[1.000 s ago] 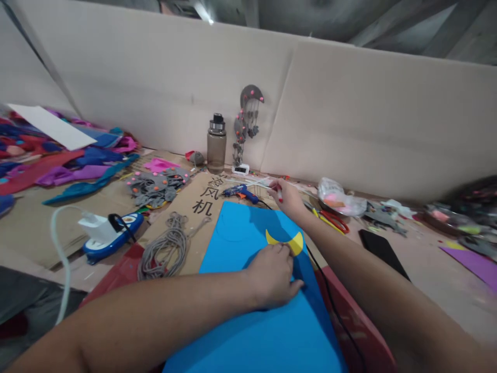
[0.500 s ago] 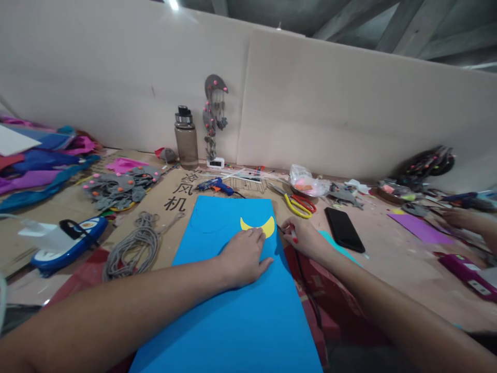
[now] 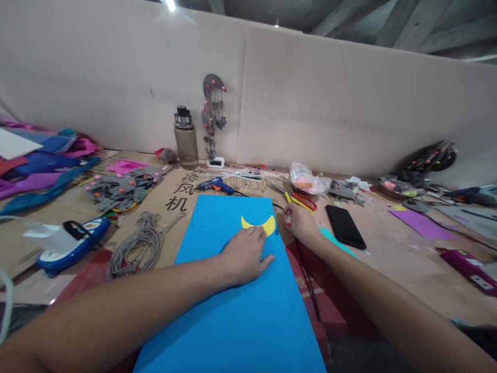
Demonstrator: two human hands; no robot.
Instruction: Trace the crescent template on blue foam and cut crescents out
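Note:
A blue sheet (image 3: pixel 240 321) of foam or card lies before me, with faint curved lines drawn near its top left. On its upper right sits a yellow crescent cutout (image 3: pixel 269 225). My left hand (image 3: pixel 245 255) lies palm down, its fingertips pressing the crescent's lower edge and its thumb stretched out on the sheet. Just right of the sheet, my right hand (image 3: pixel 301 224) is closed around a slim pen (image 3: pixel 288 219) with a red part showing; the fingers hide most of it. Behind that hand are scissors with yellow handles (image 3: pixel 292 199).
A black phone (image 3: pixel 345 227) and turquoise piece (image 3: pixel 337 243) lie to the right. Beyond the sheet are a blue glue gun (image 3: pixel 216 185) and a bottle (image 3: pixel 186 140). Coiled grey cord (image 3: pixel 135 248) and a blue power strip (image 3: pixel 73 248) lie left. A cable (image 3: pixel 306 274) runs along the sheet's right side.
My right hand has moved slightly up and away from the sheet's edge with the pen. The left hand stays on the crescent. Another person's hand at the far right has left view.

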